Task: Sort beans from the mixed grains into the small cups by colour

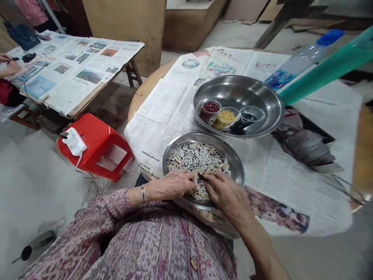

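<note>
A steel bowl [236, 165] of mixed red, white, yellow and dark beans [198, 155] sits at the near edge of a round table. Both my hands rest in it on the beans. My left hand [171, 184], with a bangle on the wrist, lies with fingers curled and fingertips on the beans. My right hand [224, 192] has its fingertips pinched together where they meet the left hand's; what they hold is too small to make out. Behind stands a larger steel basin [271, 101] holding three small cups: red beans [211, 107], yellow beans [225, 116], black beans [247, 116].
Newspaper [163, 116] covers the table. A plastic bottle with a blue cap [300, 58] and a green bar [326, 72] lie at the far right. A red stool [96, 144] with a white charger [74, 142] stands left. Another person's hands [8, 64] work at a far-left papered table.
</note>
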{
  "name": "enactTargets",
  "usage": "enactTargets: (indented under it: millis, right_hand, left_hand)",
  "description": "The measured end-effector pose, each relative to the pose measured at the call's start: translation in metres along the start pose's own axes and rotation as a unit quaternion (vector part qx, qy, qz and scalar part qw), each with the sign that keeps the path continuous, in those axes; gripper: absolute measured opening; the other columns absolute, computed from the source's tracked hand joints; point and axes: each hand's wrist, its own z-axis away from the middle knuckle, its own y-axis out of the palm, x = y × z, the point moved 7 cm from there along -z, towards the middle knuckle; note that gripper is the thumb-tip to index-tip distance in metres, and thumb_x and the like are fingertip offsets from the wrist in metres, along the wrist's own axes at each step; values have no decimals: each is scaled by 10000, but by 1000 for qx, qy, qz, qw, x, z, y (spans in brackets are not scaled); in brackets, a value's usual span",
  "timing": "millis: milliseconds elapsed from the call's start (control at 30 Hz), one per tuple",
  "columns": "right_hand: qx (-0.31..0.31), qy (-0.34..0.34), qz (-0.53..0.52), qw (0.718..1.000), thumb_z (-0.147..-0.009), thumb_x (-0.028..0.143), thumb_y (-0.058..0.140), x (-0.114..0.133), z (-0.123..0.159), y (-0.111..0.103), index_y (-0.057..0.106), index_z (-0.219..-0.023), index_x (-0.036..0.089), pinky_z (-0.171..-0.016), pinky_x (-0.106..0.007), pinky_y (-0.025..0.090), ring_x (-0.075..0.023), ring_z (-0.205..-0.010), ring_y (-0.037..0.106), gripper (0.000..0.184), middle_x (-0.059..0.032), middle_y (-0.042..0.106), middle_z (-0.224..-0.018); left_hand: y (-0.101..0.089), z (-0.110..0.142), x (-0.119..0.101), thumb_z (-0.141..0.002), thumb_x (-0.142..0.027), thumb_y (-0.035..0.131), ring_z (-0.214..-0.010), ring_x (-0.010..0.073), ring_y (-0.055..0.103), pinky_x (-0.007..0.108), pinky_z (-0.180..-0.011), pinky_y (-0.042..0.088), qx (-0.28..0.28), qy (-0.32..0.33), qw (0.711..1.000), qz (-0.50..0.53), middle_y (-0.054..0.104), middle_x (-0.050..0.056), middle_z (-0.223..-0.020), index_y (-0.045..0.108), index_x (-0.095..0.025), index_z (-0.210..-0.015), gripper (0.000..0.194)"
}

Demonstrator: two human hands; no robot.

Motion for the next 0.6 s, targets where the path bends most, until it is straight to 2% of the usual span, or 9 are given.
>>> enactTargets:
  millis: [133, 233, 333, 400, 500, 600]
  right_hand:
    - [-70, 71, 75, 992, -942, 221, 452, -13, -15, -12, 644, -1159, 147, -854, -398, 497, -281, -1045, 561, 298, -149, 644, -1122]
    - [-86, 73, 52, 992, -943, 236, 452, -14, -18, -13, 639, -1137, 151, -877, -407, 487, -280, -1036, 550, 282, -147, 638, -1091]
    - [-65, 30, -22, 997, -939, 241, 465, -2, -22, -2, 640, -1114, 197, -898, -379, 481, -242, -998, 570, 251, -99, 642, -1023]
    - [-37, 24, -22, 999, -924, 243, 480, 6, -27, 8, 629, -1158, 210, -868, -382, 482, -248, -994, 567, 279, -107, 629, -1063]
    - [-2, 48, 1, 999, -891, 215, 490, 13, -38, 20, 622, -1183, 191, -801, -366, 472, -260, -976, 558, 321, -134, 602, -1096]
    - [8, 61, -40, 997, -871, 151, 442, 15, -54, 27, 654, -991, 188, -745, -315, 451, -207, -838, 568, 247, -98, 618, -967]
  left_hand:
    - [-13, 3, 14, -956, -125, 459, -1052, 212, 520, 306, -818, 464, -31, -92, 994, -43, 553, 85, -1136, 617, -170, -979, 166]
    - [-14, 6, 16, -977, -222, 487, -1087, 226, 514, 324, -852, 469, -34, -112, 992, -39, 550, 92, -1155, 610, -166, -998, 137]
    - [-5, 7, 13, -984, -284, 501, -1033, 220, 548, 324, -829, 474, 2, -111, 994, -17, 576, 79, -1104, 616, -170, -994, 161]
    - [1, 7, 10, -990, -273, 487, -1001, 211, 566, 318, -811, 474, 7, -106, 994, -1, 589, 73, -1085, 617, -172, -1000, 165]
    - [5, 6, 5, -992, -244, 478, -1018, 201, 569, 315, -843, 465, -33, -74, 997, 19, 594, 64, -1101, 615, -178, -1027, 156]
    - [9, 6, 6, -987, -244, 489, -991, 195, 577, 312, -847, 462, -53, -61, 996, 30, 600, 61, -1078, 621, -180, -1041, 156]
